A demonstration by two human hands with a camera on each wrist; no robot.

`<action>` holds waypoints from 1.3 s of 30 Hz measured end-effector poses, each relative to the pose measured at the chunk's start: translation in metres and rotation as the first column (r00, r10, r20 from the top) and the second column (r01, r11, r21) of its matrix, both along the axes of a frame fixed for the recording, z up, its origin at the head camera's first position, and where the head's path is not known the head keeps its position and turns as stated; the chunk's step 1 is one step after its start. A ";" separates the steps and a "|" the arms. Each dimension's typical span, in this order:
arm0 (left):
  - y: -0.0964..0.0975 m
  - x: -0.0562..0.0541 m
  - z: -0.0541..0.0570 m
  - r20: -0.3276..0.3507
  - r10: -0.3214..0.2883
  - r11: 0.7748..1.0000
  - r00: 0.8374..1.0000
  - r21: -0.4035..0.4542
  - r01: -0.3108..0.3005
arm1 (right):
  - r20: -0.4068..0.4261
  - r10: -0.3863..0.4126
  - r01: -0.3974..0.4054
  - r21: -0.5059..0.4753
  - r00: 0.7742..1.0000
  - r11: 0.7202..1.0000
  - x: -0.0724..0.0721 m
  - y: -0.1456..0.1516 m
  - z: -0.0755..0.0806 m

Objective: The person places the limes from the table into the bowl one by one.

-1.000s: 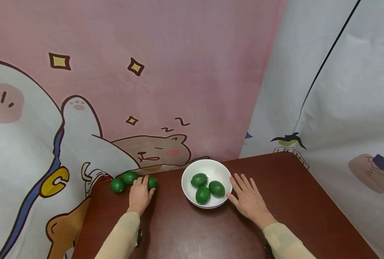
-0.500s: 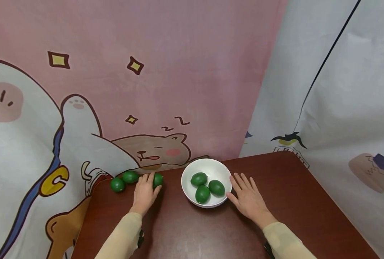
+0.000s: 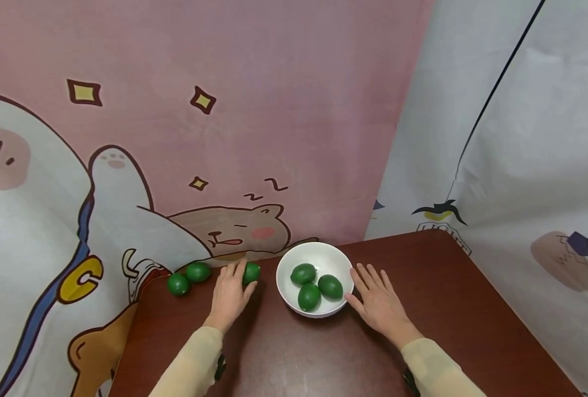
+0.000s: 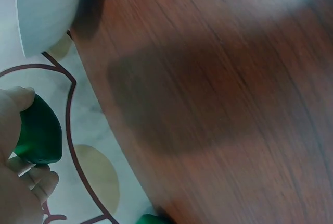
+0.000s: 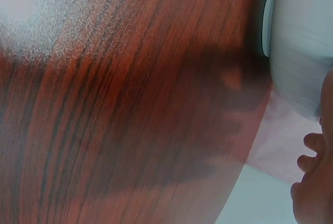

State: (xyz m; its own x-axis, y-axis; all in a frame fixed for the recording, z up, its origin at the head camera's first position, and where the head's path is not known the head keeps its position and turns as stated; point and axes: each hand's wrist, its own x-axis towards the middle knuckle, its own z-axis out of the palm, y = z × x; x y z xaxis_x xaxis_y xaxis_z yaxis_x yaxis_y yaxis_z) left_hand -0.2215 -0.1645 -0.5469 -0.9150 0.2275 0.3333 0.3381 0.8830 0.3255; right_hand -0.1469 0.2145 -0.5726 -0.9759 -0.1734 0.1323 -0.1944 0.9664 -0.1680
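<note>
Limes six: bowl three, left hand one, table two.

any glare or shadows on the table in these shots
Head: faint sheen on the table near bottom centre, shadow beside the left hand; left wrist: pale glare at upper right, broad soft-edged shadow mid-frame, held green fruit mostly dark; right wrist: bright glare at top left, dark shadow next to the bowl.

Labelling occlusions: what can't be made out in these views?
- Head: part of held green fruit, behind the left hand.
- Left wrist: most of another green fruit, past the bottom edge.
- Right wrist: inside of the white bowl, behind its wall; much of the right hand, past the right edge.
</note>
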 end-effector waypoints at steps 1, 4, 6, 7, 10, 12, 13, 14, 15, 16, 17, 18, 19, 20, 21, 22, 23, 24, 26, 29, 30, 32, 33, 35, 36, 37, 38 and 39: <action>0.002 0.000 0.001 -0.004 -0.004 1.000 1.000 0.003 0.004 | 0.001 0.000 0.000 0.000 1.000 1.000 0.000 0.000 0.000; 0.007 0.001 0.005 -0.010 -0.017 1.000 1.000 0.015 0.017 | 0.012 -0.003 0.003 -0.009 1.000 1.000 0.000 -0.001 0.001; 0.010 0.001 0.007 -0.015 -0.028 0.999 0.999 0.019 0.028 | 0.016 -0.004 0.004 -0.010 1.000 1.000 0.000 -0.001 0.001; 0.012 0.002 0.007 -0.017 -0.034 0.999 0.999 0.019 0.034 | 0.015 -0.003 0.003 -0.011 1.000 1.000 0.000 -0.002 0.001; 0.018 0.003 0.009 -0.029 -0.055 0.998 0.998 0.019 0.055 | 0.009 -0.002 0.002 -0.005 1.000 1.000 0.000 -0.002 0.001; 0.021 0.004 0.010 -0.043 -0.067 0.997 0.997 0.020 0.068 | 0.008 0.000 0.000 -0.006 1.000 1.000 0.000 -0.002 0.001; 0.023 0.004 0.011 -0.049 -0.074 0.997 0.996 0.020 0.075 | 0.007 0.000 0.000 -0.004 1.000 1.000 0.000 -0.002 0.001; 0.024 0.005 0.011 -0.055 -0.079 0.996 0.995 0.023 0.081 | 0.003 0.001 -0.001 -0.004 1.000 1.000 0.000 -0.002 0.001; 0.026 0.005 0.012 -0.062 -0.084 0.996 0.995 0.024 0.085 | 0.003 0.001 -0.001 -0.004 1.000 1.000 0.000 -0.002 0.001; 0.028 0.006 0.013 -0.066 -0.089 0.996 0.994 0.026 0.091 | 0.003 0.001 -0.001 -0.005 1.000 1.000 0.000 -0.002 0.001; 0.029 0.006 0.013 -0.068 -0.095 0.995 0.993 0.030 0.097 | 0.002 0.000 0.000 -0.004 1.000 1.000 0.000 -0.002 0.002; 0.031 0.007 0.014 -0.070 -0.100 0.994 0.992 0.034 0.103 | 0.001 0.001 -0.001 -0.005 1.000 1.000 0.000 -0.002 0.002; 0.032 0.007 0.015 -0.068 -0.105 0.994 0.992 0.037 0.107 | 0.000 0.001 -0.001 -0.006 1.000 1.000 0.000 -0.002 0.002; 0.034 0.007 0.016 -0.067 -0.108 0.993 0.992 0.038 0.111 | 0.000 0.002 -0.002 -0.007 1.000 1.000 0.000 -0.002 0.002; 0.035 0.008 0.016 -0.068 -0.112 0.993 0.991 0.039 0.115 | 0.003 0.001 -0.001 -0.010 1.000 1.000 0.000 -0.003 0.001; 0.036 0.008 0.017 -0.067 -0.115 0.992 0.991 0.042 0.118 | 0.003 0.002 -0.002 -0.010 1.000 1.000 0.000 -0.003 0.001; 0.038 0.009 0.018 -0.069 -0.119 0.992 0.990 0.043 0.122 | 0.004 0.002 -0.002 -0.012 1.000 1.000 0.000 -0.003 0.001; 0.039 0.009 0.019 -0.073 -0.124 0.991 0.990 0.045 0.127 | 0.005 0.002 -0.002 -0.013 1.000 1.000 0.000 -0.003 0.001; 0.041 0.010 0.020 -0.079 -0.130 0.990 0.988 0.048 0.134 | 0.005 0.001 -0.001 -0.014 1.000 1.000 0.001 -0.003 0.000; 0.045 0.011 0.021 -0.098 -0.142 0.987 0.985 0.056 0.148 | 0.005 0.000 0.000 -0.020 1.000 1.000 0.001 -0.003 0.000; 0.046 0.012 0.022 -0.105 -0.145 0.987 0.984 0.058 0.152 | 0.004 0.000 0.000 -0.020 1.000 1.000 0.001 -0.003 0.000; 0.049 0.012 0.022 -0.116 -0.147 0.986 0.982 0.063 0.155 | -0.003 0.003 -0.003 -0.026 1.000 1.000 0.001 -0.003 0.000; 0.050 0.013 0.022 -0.123 -0.147 0.985 0.981 0.066 0.156 | -0.004 0.003 -0.003 -0.026 1.000 1.000 0.001 -0.002 0.000; 0.052 0.013 0.022 -0.130 -0.145 0.985 0.981 0.074 0.156 | -0.004 0.001 -0.001 -0.024 1.000 1.000 0.001 -0.002 0.001; 0.054 0.013 0.022 -0.131 -0.144 0.985 0.981 0.079 0.155 | -0.003 0.001 -0.001 -0.023 1.000 1.000 0.001 -0.002 0.001; 0.055 0.014 0.022 -0.129 -0.143 0.985 0.981 0.083 0.154 | -0.003 0.000 0.000 -0.023 1.000 1.000 0.001 -0.001 0.001; 0.056 0.014 0.022 -0.128 -0.142 0.985 0.982 0.085 0.153 | -0.002 -0.001 0.001 -0.022 1.000 1.000 0.001 -0.001 0.001; 0.057 0.014 0.022 -0.127 -0.141 0.984 0.982 0.088 0.153 | 0.002 -0.003 0.003 -0.021 1.000 1.000 0.001 -0.001 0.001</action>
